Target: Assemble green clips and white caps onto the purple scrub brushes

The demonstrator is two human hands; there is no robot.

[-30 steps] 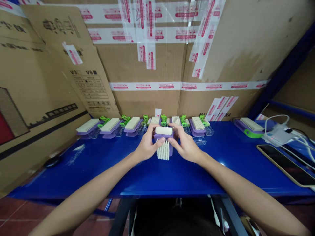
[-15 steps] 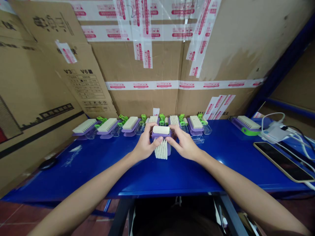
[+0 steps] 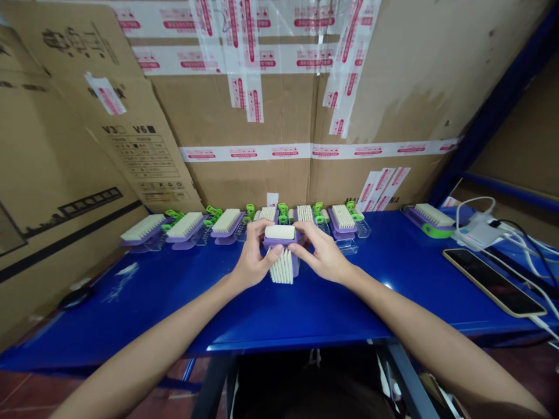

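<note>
Both my hands hold one purple scrubbing brush [image 3: 282,265] with white bristles, upright at the middle of the blue table [image 3: 279,308]. My left hand [image 3: 253,256] grips its left side, thumb pressed on the front just below the white block on top. My right hand [image 3: 321,253] grips the right side, fingers curled round it. A white block [image 3: 280,231] sits on top of the brush. Behind my hands, a row of several purple brushes [image 3: 186,224] with green parts lies bristles-up along the back of the table.
Taped cardboard boxes [image 3: 305,99] wall off the back and left. At the right lie another brush [image 3: 425,218], a white charger with cables [image 3: 478,233] and a phone [image 3: 493,282]. A dark round object [image 3: 74,298] sits near the left edge.
The hands and brush keep the same grip. The whole view has drifted slightly left and down, as my head moved.
</note>
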